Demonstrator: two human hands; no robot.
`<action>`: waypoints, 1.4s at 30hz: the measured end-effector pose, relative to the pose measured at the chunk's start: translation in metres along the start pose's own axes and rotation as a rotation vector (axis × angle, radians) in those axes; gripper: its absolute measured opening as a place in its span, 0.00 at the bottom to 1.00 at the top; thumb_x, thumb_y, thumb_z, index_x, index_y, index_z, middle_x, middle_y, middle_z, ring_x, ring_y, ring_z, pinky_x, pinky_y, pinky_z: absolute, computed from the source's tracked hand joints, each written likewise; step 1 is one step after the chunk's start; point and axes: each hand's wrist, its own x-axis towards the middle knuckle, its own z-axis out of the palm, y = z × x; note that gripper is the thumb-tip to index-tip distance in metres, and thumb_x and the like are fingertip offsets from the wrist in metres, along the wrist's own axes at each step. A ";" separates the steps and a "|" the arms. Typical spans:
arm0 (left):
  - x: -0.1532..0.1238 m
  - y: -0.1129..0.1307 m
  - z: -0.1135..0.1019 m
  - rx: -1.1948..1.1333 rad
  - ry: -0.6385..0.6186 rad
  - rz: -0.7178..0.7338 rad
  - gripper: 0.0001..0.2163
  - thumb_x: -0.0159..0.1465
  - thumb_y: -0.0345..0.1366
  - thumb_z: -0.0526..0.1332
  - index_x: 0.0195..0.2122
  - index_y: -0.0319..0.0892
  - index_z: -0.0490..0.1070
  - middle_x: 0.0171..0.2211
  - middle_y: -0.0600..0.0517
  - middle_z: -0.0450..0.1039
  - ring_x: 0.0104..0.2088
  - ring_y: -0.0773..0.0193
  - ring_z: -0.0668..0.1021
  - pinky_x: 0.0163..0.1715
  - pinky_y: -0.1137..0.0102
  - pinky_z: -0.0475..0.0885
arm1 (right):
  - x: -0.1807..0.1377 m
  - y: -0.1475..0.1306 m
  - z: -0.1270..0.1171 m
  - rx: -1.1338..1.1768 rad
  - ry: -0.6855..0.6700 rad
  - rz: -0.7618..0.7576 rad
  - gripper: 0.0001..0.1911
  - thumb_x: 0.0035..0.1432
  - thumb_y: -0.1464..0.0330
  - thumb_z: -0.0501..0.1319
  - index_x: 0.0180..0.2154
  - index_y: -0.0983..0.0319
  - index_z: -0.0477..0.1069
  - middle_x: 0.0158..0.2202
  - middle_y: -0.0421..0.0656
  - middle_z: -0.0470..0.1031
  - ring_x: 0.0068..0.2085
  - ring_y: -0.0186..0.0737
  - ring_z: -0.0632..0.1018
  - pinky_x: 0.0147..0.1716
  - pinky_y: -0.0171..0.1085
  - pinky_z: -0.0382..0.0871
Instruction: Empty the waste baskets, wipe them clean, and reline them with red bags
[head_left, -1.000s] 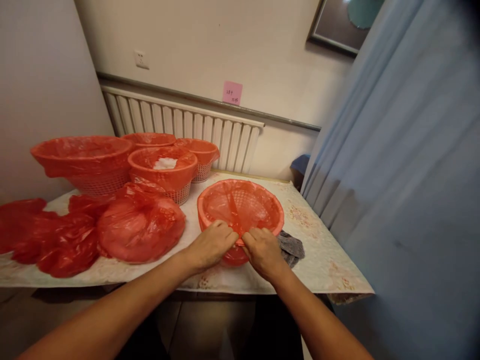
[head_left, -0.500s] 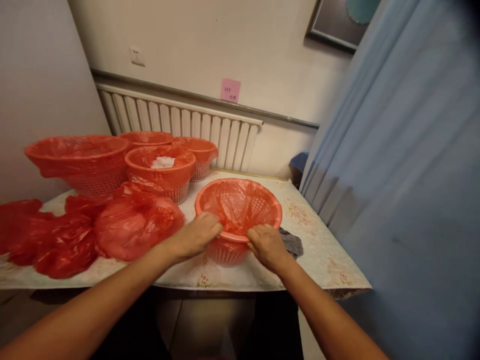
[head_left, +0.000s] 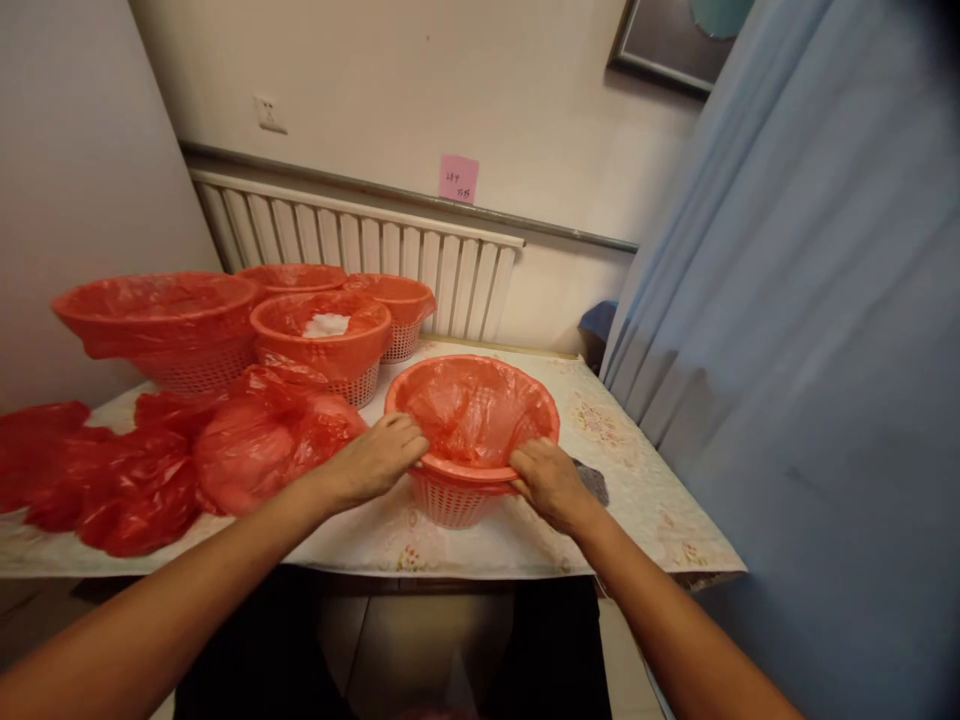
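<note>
A red plastic basket (head_left: 454,500) with a lattice side stands upright near the table's front edge. Inside it lies a thin red plastic bag (head_left: 480,410), its edge folded over the rim. My left hand (head_left: 386,455) is closed on the bag's edge at the rim's left front. At the right front of the rim, my right hand (head_left: 551,485) pinches the same bag edge, thumb towards the inside. The fingertips of both hands are partly hidden. Behind my right hand a grey cloth (head_left: 592,482) shows in part.
Several bag-lined baskets (head_left: 322,345) stand at the back left, one with something white (head_left: 326,325) inside. Crumpled red bags (head_left: 135,490) cover the table's left front. A blue curtain (head_left: 787,350) hangs on the right; a radiator (head_left: 360,240) is behind the flowered tablecloth (head_left: 637,510).
My hands have moved apart along the rim, left hand leftwards and right hand rightwards. The basket has shifted slightly left, and less of the bag hangs over its front.
</note>
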 end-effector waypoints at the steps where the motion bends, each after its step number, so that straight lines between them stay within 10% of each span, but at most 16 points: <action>1: -0.003 -0.007 -0.002 -0.004 0.005 -0.015 0.11 0.69 0.29 0.46 0.34 0.41 0.67 0.33 0.51 0.68 0.37 0.61 0.67 0.46 0.62 0.63 | -0.003 0.007 -0.001 0.012 -0.002 0.002 0.07 0.62 0.68 0.59 0.30 0.62 0.67 0.32 0.43 0.74 0.34 0.38 0.69 0.36 0.37 0.55; 9: 0.019 0.040 0.012 0.037 -0.031 -0.016 0.11 0.70 0.33 0.48 0.35 0.40 0.67 0.32 0.50 0.69 0.34 0.59 0.68 0.38 0.63 0.63 | 0.013 -0.038 0.004 -0.041 0.002 0.066 0.05 0.62 0.67 0.59 0.32 0.60 0.67 0.31 0.41 0.74 0.33 0.39 0.71 0.32 0.38 0.52; 17: -0.010 -0.017 -0.009 -0.076 0.003 -0.040 0.09 0.69 0.34 0.50 0.35 0.42 0.69 0.35 0.50 0.70 0.40 0.60 0.69 0.50 0.59 0.62 | -0.008 0.021 0.000 0.055 0.037 -0.006 0.08 0.61 0.67 0.60 0.29 0.62 0.66 0.32 0.43 0.72 0.35 0.39 0.68 0.37 0.37 0.56; 21: 0.003 0.014 -0.019 -0.249 0.014 -0.070 0.15 0.66 0.43 0.57 0.51 0.43 0.65 0.46 0.46 0.71 0.48 0.57 0.70 0.51 0.60 0.63 | 0.001 -0.004 0.004 0.013 0.043 0.050 0.07 0.61 0.67 0.60 0.30 0.61 0.67 0.31 0.42 0.73 0.34 0.40 0.69 0.36 0.38 0.55; 26: 0.023 0.058 -0.002 -0.113 -0.059 -0.145 0.12 0.70 0.38 0.49 0.36 0.39 0.69 0.32 0.49 0.72 0.34 0.60 0.72 0.37 0.64 0.65 | 0.026 -0.051 0.010 -0.014 0.031 0.069 0.08 0.62 0.63 0.60 0.32 0.61 0.68 0.29 0.42 0.74 0.32 0.40 0.72 0.31 0.38 0.54; 36: -0.010 -0.010 -0.010 -0.002 -0.013 -0.018 0.13 0.70 0.30 0.45 0.34 0.41 0.67 0.33 0.49 0.69 0.36 0.60 0.68 0.43 0.62 0.63 | -0.002 0.024 0.003 0.042 0.029 -0.011 0.08 0.61 0.68 0.60 0.29 0.62 0.67 0.31 0.43 0.73 0.35 0.39 0.69 0.37 0.37 0.57; 42: 0.001 0.015 -0.006 -0.106 0.034 -0.061 0.11 0.69 0.43 0.52 0.40 0.41 0.67 0.36 0.49 0.70 0.39 0.59 0.70 0.45 0.62 0.64 | 0.013 -0.024 0.007 0.003 0.055 0.076 0.06 0.60 0.68 0.60 0.30 0.61 0.67 0.30 0.42 0.73 0.33 0.40 0.70 0.34 0.38 0.54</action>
